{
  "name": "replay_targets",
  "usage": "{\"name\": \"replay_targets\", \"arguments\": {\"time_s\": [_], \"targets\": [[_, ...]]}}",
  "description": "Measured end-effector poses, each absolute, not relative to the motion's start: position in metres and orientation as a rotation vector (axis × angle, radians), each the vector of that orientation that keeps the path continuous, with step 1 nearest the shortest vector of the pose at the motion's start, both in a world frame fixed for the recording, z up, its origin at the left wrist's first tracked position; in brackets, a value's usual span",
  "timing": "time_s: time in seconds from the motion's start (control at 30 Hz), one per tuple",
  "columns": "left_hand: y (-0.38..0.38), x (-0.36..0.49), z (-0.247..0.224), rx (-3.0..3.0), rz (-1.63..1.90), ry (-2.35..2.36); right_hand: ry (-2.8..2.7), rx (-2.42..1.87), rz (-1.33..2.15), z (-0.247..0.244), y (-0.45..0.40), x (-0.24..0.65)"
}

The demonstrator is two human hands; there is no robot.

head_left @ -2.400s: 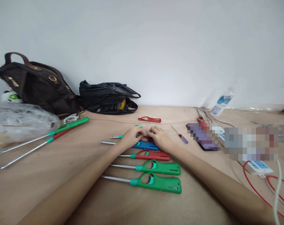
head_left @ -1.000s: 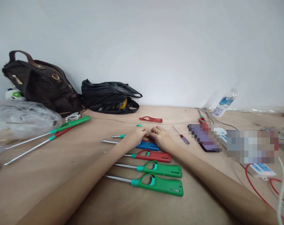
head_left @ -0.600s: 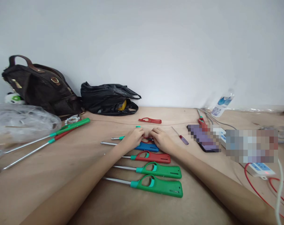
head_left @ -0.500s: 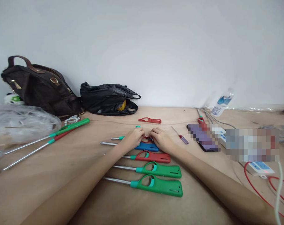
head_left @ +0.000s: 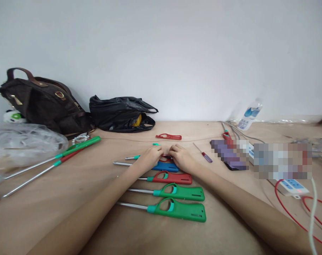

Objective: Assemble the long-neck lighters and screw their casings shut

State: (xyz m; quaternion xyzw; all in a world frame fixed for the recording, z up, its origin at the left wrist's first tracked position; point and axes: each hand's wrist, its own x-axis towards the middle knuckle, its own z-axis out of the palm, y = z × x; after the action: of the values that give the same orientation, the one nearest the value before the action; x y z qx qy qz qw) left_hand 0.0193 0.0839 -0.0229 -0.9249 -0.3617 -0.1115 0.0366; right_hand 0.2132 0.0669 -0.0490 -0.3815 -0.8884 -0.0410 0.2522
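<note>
Side by side at the middle of the table, my left hand (head_left: 151, 156) and my right hand (head_left: 181, 156) have their fingers closed on an opened red gas lighter (head_left: 166, 156). Its short metal tube and teal collar stick out left of my left hand; the fingers cover most of the body. A small teal piece (head_left: 156, 144) shows just beyond my left fingertips. Directly below both hands lies a blue lighter (head_left: 168, 166). Nearer to me come a red lighter (head_left: 183, 177) and two green lighters (head_left: 189, 192), tubes pointing left. Behind the hands rests a loose red shell half (head_left: 174, 137).
A screwdriver (head_left: 206, 157) lies right of my hands, then a phone (head_left: 231, 157), a power strip (head_left: 294, 187) with cables, and a water bottle (head_left: 250, 114). On the left are more lighters (head_left: 81, 144), a clear plastic bag (head_left: 28, 143), a backpack (head_left: 46, 101) and a black bag (head_left: 113, 113).
Both hands stay at the same spot on the red lighter, with only slight finger movement. The whole view has shifted a little.
</note>
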Motion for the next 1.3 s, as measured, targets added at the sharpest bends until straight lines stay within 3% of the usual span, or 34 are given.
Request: {"name": "replay_targets", "arguments": {"time_s": [0.2,0.9,1.3], "targets": [[0.084,0.02,-0.022,-2.84,-0.345,-1.103,-2.444,-1.07,-0.166,-0.045,0.063,0.212],[0.093,0.015,-0.025,-3.252,-1.142,-1.65,-2.322,-1.007,0.409,-0.027,0.059,0.226],[0.095,0.014,-0.025,-3.245,-1.075,-1.612,-2.187,-0.968,0.483,-0.038,0.057,0.227]]}}
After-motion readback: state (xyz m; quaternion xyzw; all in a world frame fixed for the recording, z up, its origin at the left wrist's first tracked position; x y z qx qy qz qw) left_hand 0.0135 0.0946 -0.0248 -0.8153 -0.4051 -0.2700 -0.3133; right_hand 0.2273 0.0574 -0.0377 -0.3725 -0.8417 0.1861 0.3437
